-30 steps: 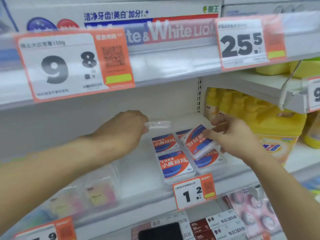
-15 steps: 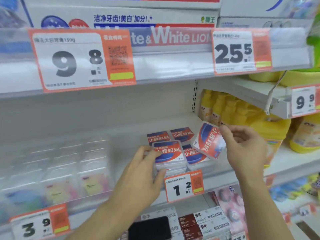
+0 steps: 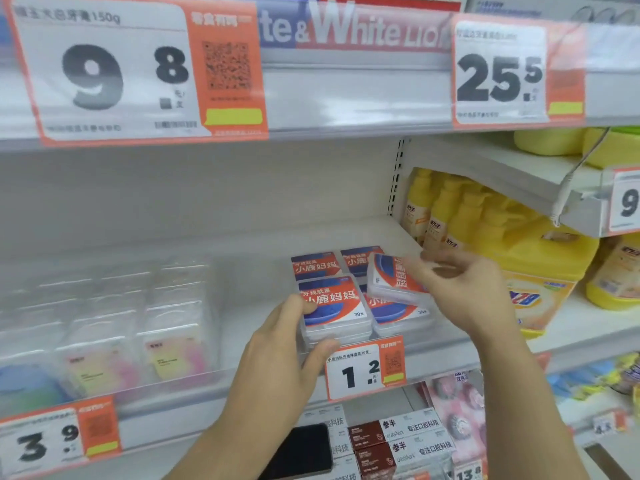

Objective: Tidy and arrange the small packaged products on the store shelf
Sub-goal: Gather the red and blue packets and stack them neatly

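Small flat clear boxes with red-and-blue labels lie in two rows on the white shelf (image 3: 433,355). My left hand (image 3: 287,348) grips the front left stack of boxes (image 3: 334,306), thumb on its top and fingers at its front edge. My right hand (image 3: 460,292) holds one more box (image 3: 388,278) tilted on its side, just above the front right box (image 3: 398,313). Two boxes at the back (image 3: 315,265) lie flat, the right one partly hidden by the held box.
Clear packs with pastel contents (image 3: 166,327) fill the shelf's left part. Yellow detergent jugs (image 3: 540,271) stand close on the right. A 1.2 price tag (image 3: 365,370) hangs below the boxes. The upper shelf rail (image 3: 346,95) overhangs. Brown and white boxes (image 3: 388,441) sit on the lower shelf.
My left hand came down from the back of the shelf and took hold of the front left stack. My right hand lifted its box, then lowered it toward the front right box.
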Demonstrator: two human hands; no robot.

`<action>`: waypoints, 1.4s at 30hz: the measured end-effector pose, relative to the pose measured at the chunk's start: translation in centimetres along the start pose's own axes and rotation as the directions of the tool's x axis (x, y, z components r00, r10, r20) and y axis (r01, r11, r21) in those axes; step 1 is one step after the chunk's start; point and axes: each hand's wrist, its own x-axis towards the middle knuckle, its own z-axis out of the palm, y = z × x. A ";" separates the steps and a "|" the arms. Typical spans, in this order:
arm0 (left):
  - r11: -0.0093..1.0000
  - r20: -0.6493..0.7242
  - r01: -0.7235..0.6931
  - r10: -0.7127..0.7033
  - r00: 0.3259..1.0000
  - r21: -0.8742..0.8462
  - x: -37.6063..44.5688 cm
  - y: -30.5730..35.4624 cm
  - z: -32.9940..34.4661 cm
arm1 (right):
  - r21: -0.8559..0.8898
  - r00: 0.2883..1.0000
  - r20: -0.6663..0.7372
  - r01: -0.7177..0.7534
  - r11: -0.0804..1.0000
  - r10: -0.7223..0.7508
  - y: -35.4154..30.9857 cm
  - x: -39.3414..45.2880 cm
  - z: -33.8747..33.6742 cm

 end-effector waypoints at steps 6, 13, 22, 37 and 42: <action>1.000 0.002 0.010 -0.010 1.000 0.000 -0.1 -0.1 -0.1 | 0.027 0.984 0.096 -0.154 0.988 0.151 0.3 -0.5 -0.4; 1.000 -0.002 0.008 -0.008 1.000 0.026 -0.2 -0.3 0.4 | 0.625 0.973 -0.152 -0.041 0.779 0.173 0.2 -0.2 -1.0; 0.999 0.034 0.038 -0.038 0.999 0.014 -0.2 0.0 0.3 | 0.151 0.994 0.107 -0.036 0.988 0.020 1.0 0.0 -0.2; 1.000 -0.064 0.001 -0.002 0.998 -0.012 -0.5 -0.2 0.4 | 0.072 0.947 0.309 0.067 0.995 -0.086 1.0 -1.7 -1.7; 1.000 -0.066 0.002 -0.003 0.998 -0.009 -0.5 -0.3 0.3 | 0.103 0.864 0.494 0.051 0.993 -0.096 1.3 -2.0 -2.5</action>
